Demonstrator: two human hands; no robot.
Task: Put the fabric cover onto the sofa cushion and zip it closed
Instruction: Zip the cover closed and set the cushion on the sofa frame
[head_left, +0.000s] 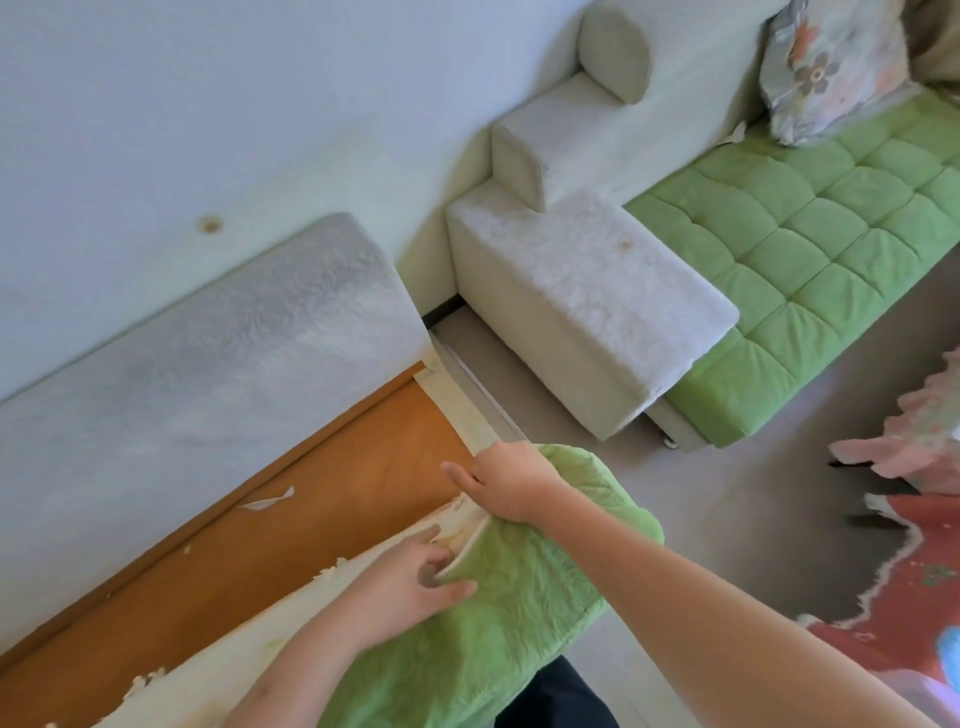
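cover (519, 613): green, plush and quilted. It is pulled over the near end of the cushion and lies bunched at its opening.
cushion (223, 660): a cream slab with a crumbly edge, lying on an orange board (311, 509). Most of its length is bare.
left hand (410, 587): fingers curled under the pale hem of the opening, thumb on top of the green pile.
right hand (504, 483): grips the hem at the far corner with one finger stretched out.
handling, cover: probably light and limp. The pile likely drags on foam, so it should creep rather than slide.
handling, cushion: probably light and springy. The edge sheds crumbs, so it may tear if snagged.
hold: take the hem at both sides of the opening, near the corners. Compress the foam and work the cover along evenly.
zip: not discernible.
progress: early, with most of the cushion uncovered.
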